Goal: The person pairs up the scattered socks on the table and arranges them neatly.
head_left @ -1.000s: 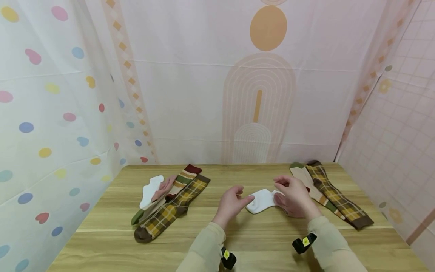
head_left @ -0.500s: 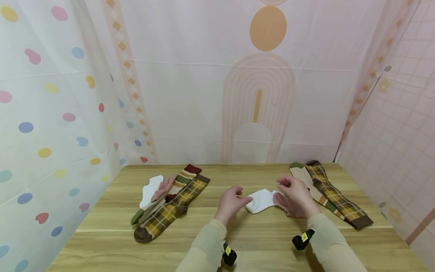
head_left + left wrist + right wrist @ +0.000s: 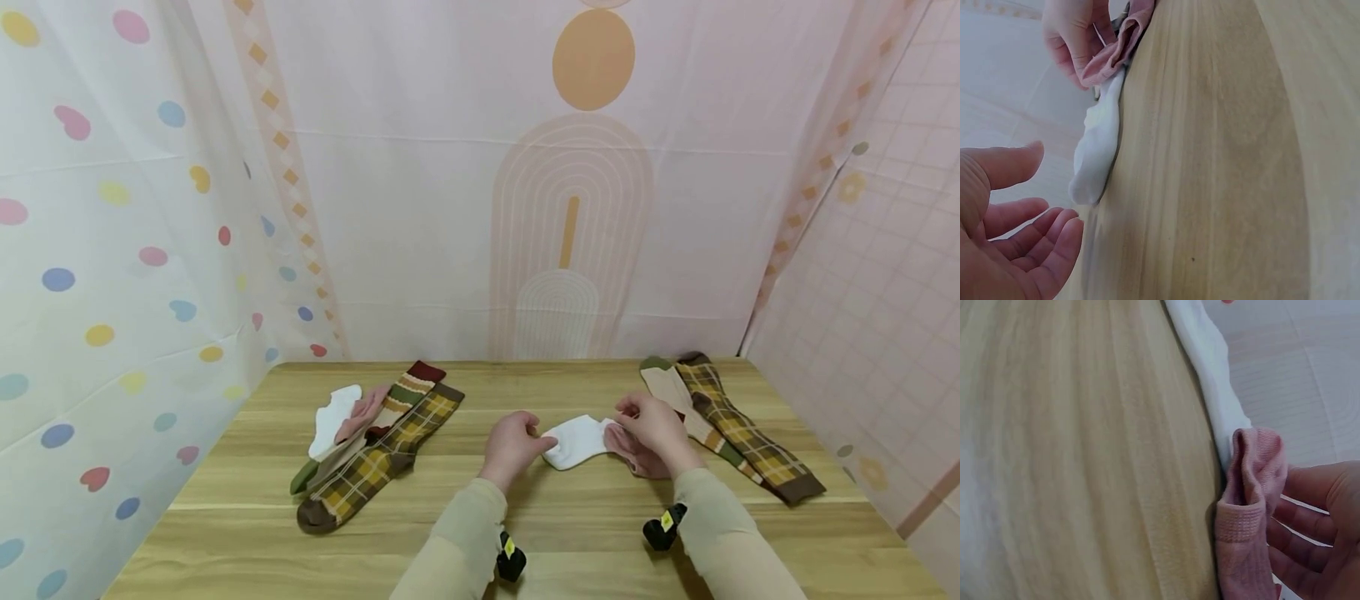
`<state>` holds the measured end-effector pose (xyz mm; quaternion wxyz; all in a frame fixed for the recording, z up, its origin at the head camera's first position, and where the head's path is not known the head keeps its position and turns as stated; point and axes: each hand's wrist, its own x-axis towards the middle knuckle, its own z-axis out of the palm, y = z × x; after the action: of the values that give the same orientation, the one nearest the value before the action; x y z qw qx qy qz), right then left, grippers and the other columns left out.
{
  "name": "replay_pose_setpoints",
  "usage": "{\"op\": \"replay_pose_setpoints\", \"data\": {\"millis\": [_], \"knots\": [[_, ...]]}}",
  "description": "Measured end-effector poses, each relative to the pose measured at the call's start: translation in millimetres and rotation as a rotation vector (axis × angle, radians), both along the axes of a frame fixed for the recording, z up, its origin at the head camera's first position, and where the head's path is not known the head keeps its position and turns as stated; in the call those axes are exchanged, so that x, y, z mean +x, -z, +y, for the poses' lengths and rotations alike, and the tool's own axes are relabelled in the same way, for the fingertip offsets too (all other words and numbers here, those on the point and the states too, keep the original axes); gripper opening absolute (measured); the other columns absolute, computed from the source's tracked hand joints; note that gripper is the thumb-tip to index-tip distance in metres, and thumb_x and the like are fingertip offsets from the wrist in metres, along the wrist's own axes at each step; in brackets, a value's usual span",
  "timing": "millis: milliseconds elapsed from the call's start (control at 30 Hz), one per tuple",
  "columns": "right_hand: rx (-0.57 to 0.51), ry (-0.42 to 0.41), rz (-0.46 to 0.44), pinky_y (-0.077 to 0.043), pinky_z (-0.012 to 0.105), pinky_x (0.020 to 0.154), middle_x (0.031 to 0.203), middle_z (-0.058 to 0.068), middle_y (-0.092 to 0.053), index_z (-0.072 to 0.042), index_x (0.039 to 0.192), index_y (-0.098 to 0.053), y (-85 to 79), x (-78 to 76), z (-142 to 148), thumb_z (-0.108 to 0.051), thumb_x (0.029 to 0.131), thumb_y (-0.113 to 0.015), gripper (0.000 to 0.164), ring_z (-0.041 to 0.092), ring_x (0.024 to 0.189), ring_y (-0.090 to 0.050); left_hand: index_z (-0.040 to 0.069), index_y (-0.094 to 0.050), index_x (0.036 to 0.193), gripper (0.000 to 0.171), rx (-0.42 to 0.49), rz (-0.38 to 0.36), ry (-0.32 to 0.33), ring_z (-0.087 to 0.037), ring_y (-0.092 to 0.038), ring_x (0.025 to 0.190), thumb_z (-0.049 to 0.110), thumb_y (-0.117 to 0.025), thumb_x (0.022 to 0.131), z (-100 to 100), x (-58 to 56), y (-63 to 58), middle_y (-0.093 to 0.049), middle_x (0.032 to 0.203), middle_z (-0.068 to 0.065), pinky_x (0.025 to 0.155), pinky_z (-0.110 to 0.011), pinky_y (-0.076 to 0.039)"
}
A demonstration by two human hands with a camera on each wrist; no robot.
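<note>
A white sock (image 3: 576,442) lies on the wooden table in front of me, one end overlapped by a dusty-pink sock (image 3: 630,448). Just left of the white sock is my left hand (image 3: 512,446), fingers loosely bent and thumb apart, holding nothing in the left wrist view. My right hand (image 3: 654,427) is over the pink sock, its fingertips close to the opening. From the right wrist camera, the pink sock (image 3: 1250,506) hides the tips of the right thumb and fingers; a gap shows between them.
At left lies a group of socks: white (image 3: 333,421), pink (image 3: 363,412), striped (image 3: 408,400) and yellow-brown plaid (image 3: 382,458). At right are a beige striped sock (image 3: 678,400) and a plaid sock (image 3: 742,429). Patterned curtains (image 3: 412,208) surround the wooden table (image 3: 247,533).
My right hand has shifted slightly right and down over the pink sock. The left hand stays nearly in place beside the white sock; the other socks have not moved.
</note>
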<state>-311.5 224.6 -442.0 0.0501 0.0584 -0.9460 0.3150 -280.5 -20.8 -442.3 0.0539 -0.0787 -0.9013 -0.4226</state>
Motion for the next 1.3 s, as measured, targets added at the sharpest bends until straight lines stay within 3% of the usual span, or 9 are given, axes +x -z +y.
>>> {"op": "replay_pose_setpoints", "data": {"millis": [200,433,733,1067,1300], "knots": [[0.042,0.009,0.002,-0.051,0.046,0.077,0.093,0.008,-0.068,-0.002,0.103,-0.069,1.3,-1.2,-1,-0.012,0.092,-0.069,0.015,0.024,0.083,-0.063,-0.003,-0.069,0.098,0.035,-0.032,0.012,-0.003,-0.016,-0.055,0.073,0.019,-0.085,0.077,4,-0.7,0.1,-0.063,0.081,-0.004,0.070,-0.034,-0.049],[0.128,0.014,-0.018,-0.052,0.045,0.073,0.096,0.006,-0.069,-0.004,0.107,-0.070,0.8,-1.0,-3,-0.014,0.092,-0.071,0.018,0.023,0.083,-0.064,0.005,-0.062,0.076,0.025,-0.077,-0.016,0.003,-0.012,-0.046,0.060,0.015,-0.085,0.076,6,-3.6,5.3,-0.051,0.066,0.003,0.058,-0.028,-0.041],[0.208,-0.004,-0.021,-0.052,0.046,0.076,0.095,0.008,-0.069,-0.003,0.105,-0.070,0.6,-3.5,-9,-0.010,0.091,-0.069,0.016,0.025,0.086,-0.064,0.002,-0.068,0.088,0.020,-0.146,-0.045,-0.015,-0.016,-0.053,0.068,0.013,-0.082,0.077,9,-6.5,8.8,-0.060,0.075,-0.001,0.065,-0.034,-0.048],[0.261,0.000,-0.051,-0.051,0.043,0.070,0.093,0.007,-0.066,-0.007,0.098,-0.070,6.3,-8.7,-9,-0.009,0.091,-0.068,0.008,0.023,0.081,-0.060,0.005,-0.071,0.083,0.011,-0.199,-0.063,-0.030,-0.016,-0.053,0.067,0.008,-0.079,0.076,12,-8.0,8.2,-0.063,0.076,0.001,0.063,-0.032,-0.048],[0.256,0.013,-0.026,-0.051,0.043,0.071,0.092,0.008,-0.066,-0.007,0.094,-0.068,8.4,-8.5,-8,-0.011,0.091,-0.068,0.005,0.023,0.081,-0.059,0.005,-0.072,0.083,0.005,-0.154,-0.056,-0.030,-0.017,-0.055,0.069,0.004,-0.074,0.079,12,-7.2,9.6,-0.065,0.078,-0.001,0.065,-0.033,-0.049]]}}
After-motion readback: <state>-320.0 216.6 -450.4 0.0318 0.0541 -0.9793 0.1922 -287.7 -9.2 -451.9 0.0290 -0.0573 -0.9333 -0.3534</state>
